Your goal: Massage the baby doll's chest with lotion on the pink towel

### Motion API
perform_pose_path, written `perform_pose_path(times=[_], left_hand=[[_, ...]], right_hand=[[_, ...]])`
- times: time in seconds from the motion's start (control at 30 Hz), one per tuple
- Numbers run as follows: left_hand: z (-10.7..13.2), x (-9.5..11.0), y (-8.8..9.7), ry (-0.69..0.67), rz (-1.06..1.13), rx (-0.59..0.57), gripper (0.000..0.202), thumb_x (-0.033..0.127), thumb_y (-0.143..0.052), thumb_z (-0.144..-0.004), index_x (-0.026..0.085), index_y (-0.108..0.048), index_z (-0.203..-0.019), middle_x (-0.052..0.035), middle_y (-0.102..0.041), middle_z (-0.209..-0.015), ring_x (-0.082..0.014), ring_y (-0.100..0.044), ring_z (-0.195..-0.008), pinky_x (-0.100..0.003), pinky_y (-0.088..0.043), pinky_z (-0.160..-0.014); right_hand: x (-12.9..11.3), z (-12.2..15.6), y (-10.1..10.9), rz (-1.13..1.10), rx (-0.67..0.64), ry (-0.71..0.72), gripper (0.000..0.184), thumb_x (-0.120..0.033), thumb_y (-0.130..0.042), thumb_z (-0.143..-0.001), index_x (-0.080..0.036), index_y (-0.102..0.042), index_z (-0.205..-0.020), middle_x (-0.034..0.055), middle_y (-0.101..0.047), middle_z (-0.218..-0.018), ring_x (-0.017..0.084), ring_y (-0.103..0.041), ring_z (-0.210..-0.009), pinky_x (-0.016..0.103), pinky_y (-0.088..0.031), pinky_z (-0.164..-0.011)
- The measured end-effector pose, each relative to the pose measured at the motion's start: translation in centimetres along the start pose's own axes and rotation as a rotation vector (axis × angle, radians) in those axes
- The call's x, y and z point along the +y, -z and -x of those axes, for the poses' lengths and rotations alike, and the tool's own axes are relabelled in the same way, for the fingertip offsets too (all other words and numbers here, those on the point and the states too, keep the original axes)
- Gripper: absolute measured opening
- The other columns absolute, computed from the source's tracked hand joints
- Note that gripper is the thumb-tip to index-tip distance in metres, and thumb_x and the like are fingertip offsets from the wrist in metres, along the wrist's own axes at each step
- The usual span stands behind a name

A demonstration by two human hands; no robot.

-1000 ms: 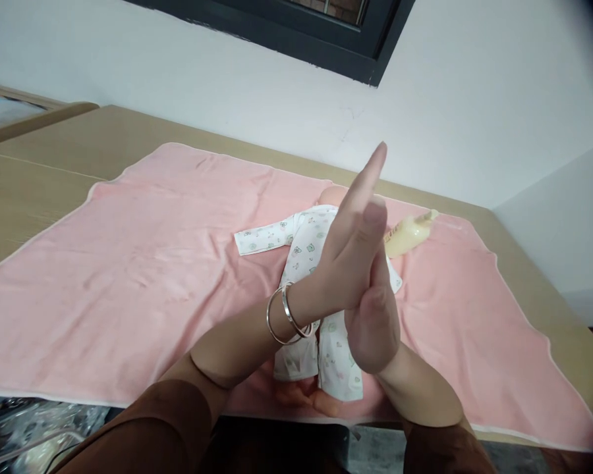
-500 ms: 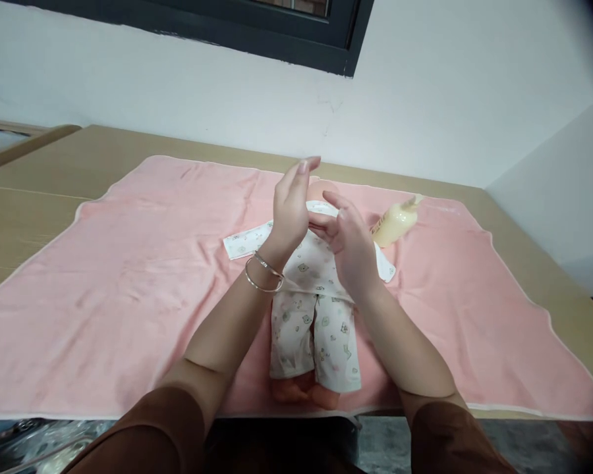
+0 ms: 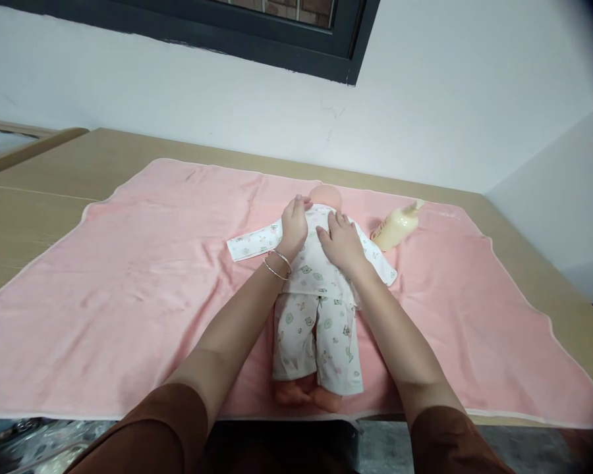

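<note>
A baby doll [image 3: 315, 329] in a white printed top and trousers lies lengthwise on a pink towel [image 3: 128, 276], head away from me and bare feet at the near edge. My left hand [image 3: 294, 224], with two bangles on the wrist, lies flat on the doll's upper chest by the left shoulder. My right hand [image 3: 340, 240] rests flat on the chest beside it, fingers spread. Neither hand holds anything. The doll's head [image 3: 326, 195] shows just beyond my fingertips.
A cream-coloured bottle [image 3: 394, 226] lies on its side on the towel, right of the doll's shoulder. The towel covers a wooden table [image 3: 34, 191] set against a white wall under a dark window frame. Crinkled plastic shows below the table's near left edge.
My hands, pressed palm to palm and raised a second ago, have parted and come down flat onto the doll's chest. The camera view has shifted slightly.
</note>
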State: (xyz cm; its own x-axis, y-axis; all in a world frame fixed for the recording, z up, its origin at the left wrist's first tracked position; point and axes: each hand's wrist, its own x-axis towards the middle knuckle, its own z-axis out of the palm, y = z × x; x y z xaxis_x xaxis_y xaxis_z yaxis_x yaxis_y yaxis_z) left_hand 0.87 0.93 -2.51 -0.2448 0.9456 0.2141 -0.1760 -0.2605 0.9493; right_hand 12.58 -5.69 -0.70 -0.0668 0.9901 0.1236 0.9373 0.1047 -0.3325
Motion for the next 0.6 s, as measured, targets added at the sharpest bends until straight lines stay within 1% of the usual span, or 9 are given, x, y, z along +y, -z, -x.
perform_pose_path(times=[0.07,0.1,0.17,0.23,0.27,0.33,0.4,0.5,0.6], left_hand=[[-0.2,0.1,0.1,0.027,0.022,0.003,0.069,0.079,-0.036,-0.099,0.02,-0.07,-0.093,-0.0141,-0.079,-0.1,-0.0254,-0.076,-0.102,-0.041,-0.056,-0.101],[-0.3,0.0,0.1,0.045,0.039,0.001,0.071,0.08,-0.034,-0.099,0.019,-0.07,-0.094,-0.014,-0.078,-0.097,-0.025,-0.076,-0.101,-0.041,-0.057,-0.1],[-0.5,-0.1,0.2,0.074,0.071,-0.003,0.074,0.08,-0.03,-0.099,0.019,-0.07,-0.095,-0.014,-0.078,-0.093,-0.0248,-0.076,-0.099,-0.04,-0.058,-0.098],[-0.6,-0.4,0.3,0.084,0.087,-0.001,0.075,0.08,-0.027,-0.099,0.019,-0.069,-0.095,-0.0142,-0.077,-0.093,-0.0246,-0.076,-0.099,-0.04,-0.058,-0.097],[-0.6,-0.5,0.3,0.083,0.093,0.001,0.075,0.08,-0.026,-0.1,0.019,-0.069,-0.094,-0.0143,-0.077,-0.093,-0.0242,-0.076,-0.099,-0.04,-0.058,-0.097],[-0.6,-0.7,0.2,0.075,0.104,0.015,0.076,0.08,-0.024,-0.1,0.019,-0.068,-0.091,-0.0145,-0.077,-0.094,-0.0233,-0.076,-0.096,-0.04,-0.059,-0.097],[-0.5,-0.8,0.1,0.058,0.111,0.035,0.076,0.08,-0.024,-0.1,0.019,-0.068,-0.089,-0.0145,-0.077,-0.095,-0.0229,-0.076,-0.096,-0.04,-0.059,-0.098],[-0.2,-0.9,-0.1,0.026,0.117,0.057,0.074,0.08,-0.027,-0.1,0.02,-0.068,-0.089,-0.0142,-0.077,-0.1,-0.0228,-0.076,-0.1,-0.04,-0.059,-0.1],[0.1,-0.9,-0.2,0.006,0.13,0.067,0.072,0.08,-0.029,-0.1,0.019,-0.067,-0.087,-0.0145,-0.077,-0.101,-0.023,-0.076,-0.099,-0.041,-0.059,-0.1]], right_hand=[[-1.0,0.7,0.3,0.068,-0.025,-0.05,0.07,-0.039,-0.039,-0.107,0.003,-0.033,-0.163,0.0301,-0.027,-0.171,0.043,-0.024,-0.162,0.06,-0.021,-0.13],[-1.4,1.0,0.4,0.088,-0.047,-0.003,0.066,-0.035,-0.04,-0.107,-0.001,-0.037,-0.162,0.0277,-0.028,-0.172,0.043,-0.023,-0.162,0.061,-0.02,-0.13],[-1.6,1.1,0.5,0.086,-0.098,0.166,0.055,-0.029,-0.04,-0.106,-0.015,-0.05,-0.158,0.0171,-0.031,-0.173,0.039,-0.022,-0.163,0.061,-0.018,-0.131],[-0.9,0.6,0.6,0.045,-0.124,0.292,0.049,-0.031,-0.041,-0.107,-0.025,-0.058,-0.153,0.0085,-0.033,-0.174,0.036,-0.02,-0.164,0.062,-0.015,-0.132],[-0.4,0.3,0.5,0.02,-0.117,0.307,0.048,-0.035,-0.041,-0.108,-0.027,-0.059,-0.152,0.0068,-0.031,-0.175,0.035,-0.018,-0.165,0.063,-0.014,-0.132],[0.6,-0.4,0.3,-0.02,-0.07,0.257,0.053,-0.042,-0.038,-0.109,-0.025,-0.053,-0.157,0.0088,-0.027,-0.176,0.036,-0.015,-0.165,0.065,-0.014,-0.131],[1.0,-0.5,0.1,-0.032,-0.011,0.128,0.06,-0.044,-0.033,-0.11,-0.016,-0.043,-0.162,0.0161,-0.026,-0.175,0.036,-0.018,-0.165,0.063,-0.018,-0.13],[0.1,0.2,0.2,0.023,0.023,-0.034,0.065,-0.04,-0.033,-0.109,-0.003,-0.038,-0.162,0.0267,-0.029,-0.172,0.039,-0.024,-0.162,0.061,-0.023,-0.129],[-0.9,0.9,0.6,0.089,-0.041,0.076,0.058,-0.031,-0.038,-0.106,-0.007,-0.047,-0.159,0.0231,-0.034,-0.171,0.039,-0.026,-0.162,0.059,-0.02,-0.131]])
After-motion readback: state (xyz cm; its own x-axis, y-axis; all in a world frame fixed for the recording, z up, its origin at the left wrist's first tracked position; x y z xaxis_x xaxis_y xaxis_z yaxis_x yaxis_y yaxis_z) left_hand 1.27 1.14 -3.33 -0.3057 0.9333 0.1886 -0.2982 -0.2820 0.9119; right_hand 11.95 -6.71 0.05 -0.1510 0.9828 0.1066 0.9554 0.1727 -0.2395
